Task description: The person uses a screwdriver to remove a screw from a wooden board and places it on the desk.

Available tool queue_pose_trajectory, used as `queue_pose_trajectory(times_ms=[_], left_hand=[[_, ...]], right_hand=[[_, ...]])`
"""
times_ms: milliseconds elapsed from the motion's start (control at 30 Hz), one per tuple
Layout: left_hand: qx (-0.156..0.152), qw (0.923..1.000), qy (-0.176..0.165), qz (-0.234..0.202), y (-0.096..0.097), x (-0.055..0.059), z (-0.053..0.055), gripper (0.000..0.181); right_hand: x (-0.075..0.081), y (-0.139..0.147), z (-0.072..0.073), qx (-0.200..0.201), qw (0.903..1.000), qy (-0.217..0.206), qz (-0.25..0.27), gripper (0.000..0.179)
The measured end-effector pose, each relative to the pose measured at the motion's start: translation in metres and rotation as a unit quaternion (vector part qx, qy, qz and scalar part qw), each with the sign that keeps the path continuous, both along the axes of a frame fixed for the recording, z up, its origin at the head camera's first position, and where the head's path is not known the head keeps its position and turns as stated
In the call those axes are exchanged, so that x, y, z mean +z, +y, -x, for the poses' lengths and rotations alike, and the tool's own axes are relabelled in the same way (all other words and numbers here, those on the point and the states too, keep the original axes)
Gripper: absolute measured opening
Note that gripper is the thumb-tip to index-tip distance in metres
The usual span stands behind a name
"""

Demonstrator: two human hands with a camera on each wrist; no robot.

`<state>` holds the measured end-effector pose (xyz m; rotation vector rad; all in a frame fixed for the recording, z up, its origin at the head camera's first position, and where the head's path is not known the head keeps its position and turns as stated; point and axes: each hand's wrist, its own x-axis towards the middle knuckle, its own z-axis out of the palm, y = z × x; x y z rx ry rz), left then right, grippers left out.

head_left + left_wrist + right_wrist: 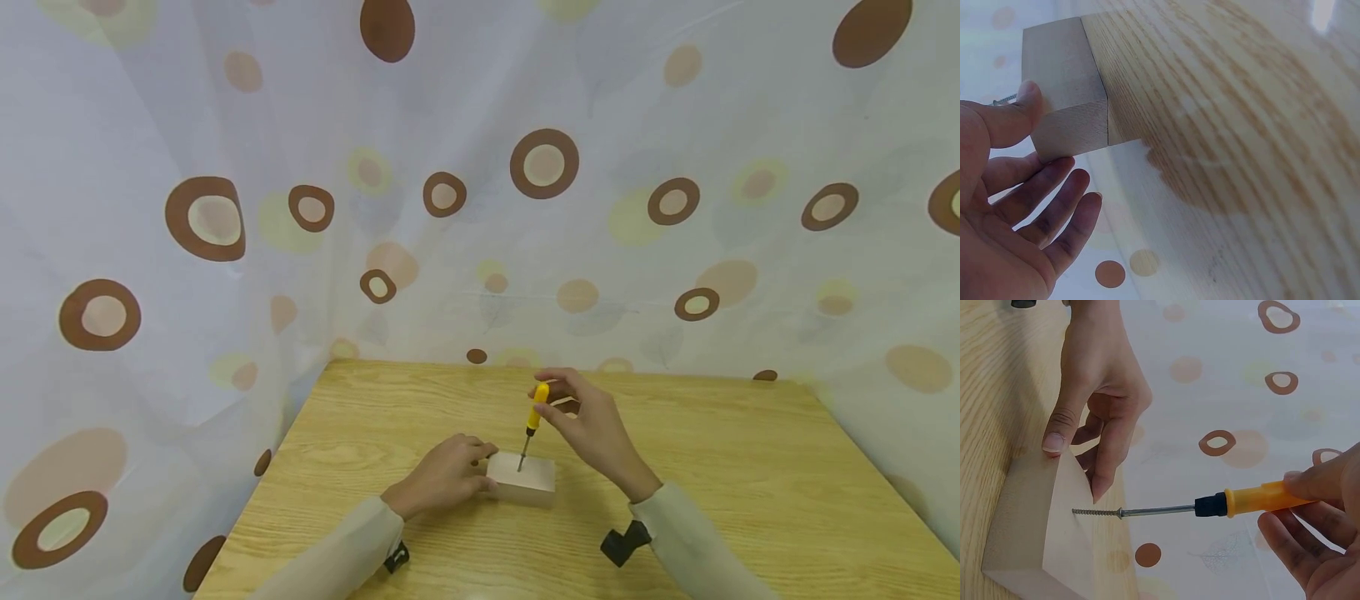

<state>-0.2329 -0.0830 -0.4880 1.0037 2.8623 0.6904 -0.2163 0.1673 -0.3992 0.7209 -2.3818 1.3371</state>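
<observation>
A pale wooden block [536,482] lies on the table. My left hand [448,473] holds it by its left end, the thumb on the near side and fingers toward the far side. In the right wrist view a threaded screw [1096,513] stands in the block's top face, most of its thread exposed. My right hand [600,429] pinches the yellow handle of a screwdriver [538,407] between thumb and fingers. The screwdriver's shaft [1159,510] lines up with the screw, its tip at the screw head. In the left wrist view the thumb partly hides the screw.
The wood-grain table [735,467] extends to both sides of the block. A white curtain [480,108] with brown and pale spots hangs behind the table and along its sides. Black straps with small mounts [624,543] sit at the wrists.
</observation>
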Motion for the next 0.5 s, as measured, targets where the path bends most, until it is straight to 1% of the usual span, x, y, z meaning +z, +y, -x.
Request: queue_pose_trajectory(times_ms=[100, 233, 367, 500], left_hand=[[0.001, 1.0000, -0.001, 0.000, 0.0000, -0.0012, 0.0004, 0.056], [0.001, 1.0000, -0.001, -0.002, 0.0000, -0.0018, 0.0011, 0.056], [-0.005, 0.9999, 0.003, -0.011, -0.0005, -0.0012, 0.0004, 0.054], [-0.008, 0.9998, 0.005, -0.016, -0.0011, -0.0007, -0.0003, 0.054]], right_hand=[[-0.0004, -0.0002, 0.0001, 0.001, 0.9999, -0.009, 0.006, 0.035], [-0.0010, -0.0013, -0.0002, -0.006, 0.9999, -0.009, 0.010, 0.029], [-0.0005, -0.0016, -0.0013, -0.018, 0.9998, -0.006, 0.009, 0.030], [-0.0001, -0.0007, -0.0017, -0.015, 0.9999, -0.004, 0.004, 0.032]])
